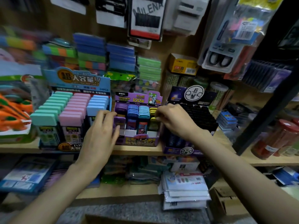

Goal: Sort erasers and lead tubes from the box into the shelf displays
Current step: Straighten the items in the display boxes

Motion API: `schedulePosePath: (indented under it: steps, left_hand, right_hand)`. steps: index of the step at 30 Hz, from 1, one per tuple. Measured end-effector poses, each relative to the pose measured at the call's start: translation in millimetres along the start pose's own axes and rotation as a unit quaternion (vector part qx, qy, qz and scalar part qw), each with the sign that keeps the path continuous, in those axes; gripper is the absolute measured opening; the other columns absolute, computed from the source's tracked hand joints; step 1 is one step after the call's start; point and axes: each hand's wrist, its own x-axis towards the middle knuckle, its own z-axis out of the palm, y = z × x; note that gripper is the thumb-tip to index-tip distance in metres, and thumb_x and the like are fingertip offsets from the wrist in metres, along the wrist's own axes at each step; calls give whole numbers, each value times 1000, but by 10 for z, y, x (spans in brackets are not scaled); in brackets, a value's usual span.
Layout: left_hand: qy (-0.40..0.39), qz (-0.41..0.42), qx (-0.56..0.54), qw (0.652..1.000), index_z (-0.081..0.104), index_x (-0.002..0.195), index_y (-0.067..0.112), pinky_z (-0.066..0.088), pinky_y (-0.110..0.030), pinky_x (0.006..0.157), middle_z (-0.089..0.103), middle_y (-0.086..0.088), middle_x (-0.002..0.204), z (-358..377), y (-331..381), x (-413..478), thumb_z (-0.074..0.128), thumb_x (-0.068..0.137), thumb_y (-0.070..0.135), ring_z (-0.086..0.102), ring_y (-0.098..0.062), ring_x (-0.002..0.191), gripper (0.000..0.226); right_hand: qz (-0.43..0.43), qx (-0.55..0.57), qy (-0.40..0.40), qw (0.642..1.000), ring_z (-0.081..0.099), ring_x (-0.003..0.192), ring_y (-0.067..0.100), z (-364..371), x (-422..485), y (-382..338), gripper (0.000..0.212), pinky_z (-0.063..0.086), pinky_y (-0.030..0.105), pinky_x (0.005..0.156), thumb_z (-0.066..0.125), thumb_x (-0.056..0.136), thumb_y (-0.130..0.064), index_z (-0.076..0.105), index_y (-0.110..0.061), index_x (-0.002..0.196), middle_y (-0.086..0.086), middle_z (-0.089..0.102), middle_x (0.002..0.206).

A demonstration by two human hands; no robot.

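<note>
Your left hand point(100, 135) grips a flat purple tube point(120, 122). Your right hand point(174, 120) pinches a yellow tube point(152, 124). Both tubes stand in the tightly packed cardboard display point(137, 141).

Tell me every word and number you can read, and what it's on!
"MILENA": on the hairpin card hanging at the top.
"大容量!!": on the header of the blue display.
"100": on the header of the purple display.
Too blurred or small to read: the smaller print on both displays, the round logo on the black display, and the print on the yellow box.
</note>
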Motion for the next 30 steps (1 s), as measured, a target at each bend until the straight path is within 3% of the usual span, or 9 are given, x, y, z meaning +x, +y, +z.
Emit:
schedulePosePath:
  steps: [4, 12, 16, 20, 24, 27, 30]
  left_hand:
    - [12, -19, -12, 1000, 55, 118, 2, 47, -34, 61, 53, -12, 108, 86, -24, 60, 63, 86, 9, 62, -31, 81, 33]
    - [7, 8, 18, 1000, 58, 102, 4, 46, -39, 55, 55, -12, 100, 192, -104, 312, 61, 87, 1, 60, -34, 74, 16]
    - [-23, 26, 69, 997, 55, 99, 4, 36, -36, 49, 50, -11, 98, 216, -124, 438, 63, 81, -8, 55, -35, 72, 23]
    - [-47, 19, 111, 993, 50, 104, 6, 43, -43, 52, 47, -11, 107, 225, -69, 516, 59, 85, -6, 56, -38, 75, 25]
    - [-50, 18, 129, 990, 52, 107, 5, 38, -41, 53, 47, -12, 109, 207, -36, 532, 56, 87, -5, 56, -39, 77, 23]
    - [-48, 29, 122, 991, 52, 113, 5, 38, -40, 54, 47, -12, 111, 208, -87, 464, 57, 85, -6, 57, -38, 78, 31]
    - [-47, 55, 102, 992, 52, 115, 4, 36, -36, 50, 49, -13, 112, 200, -159, 364, 63, 77, -11, 58, -37, 75, 42]
  right_hand:
    - [28, 72, 0, 997, 55, 96, 30, -59, 124, 90, 13, 41, 37, 81, 57, 91, -16, 63, -8, 98, 11, 67, 98]
    - [49, 54, 34, 997, 51, 102, 29, 45, 190, 106, 20, 42, 42, 87, 62, 88, -21, 63, -10, 104, 10, 54, 107]
    - [37, 28, 25, 999, 57, 99, 30, 56, 191, 112, 22, 42, 36, 78, 56, 92, -22, 63, -14, 111, 9, 57, 104]
    - [29, 17, 27, 999, 57, 98, 31, 34, 190, 100, 23, 41, 37, 78, 57, 92, -23, 66, -14, 110, 9, 58, 104]
    - [15, -78, 42, 996, 50, 104, 30, 58, 166, 40, 27, 35, 39, 84, 49, 94, -27, 57, -13, 116, 9, 54, 111]
    - [0, -80, 83, 993, 48, 100, 32, 68, 62, -62, 26, 37, 40, 80, 51, 92, -18, 57, -8, 115, 12, 53, 113]
    - [-32, -50, 91, 994, 52, 87, 35, 111, -49, -245, 18, 43, 45, 70, 55, 83, -2, 60, 0, 100, 17, 56, 102]
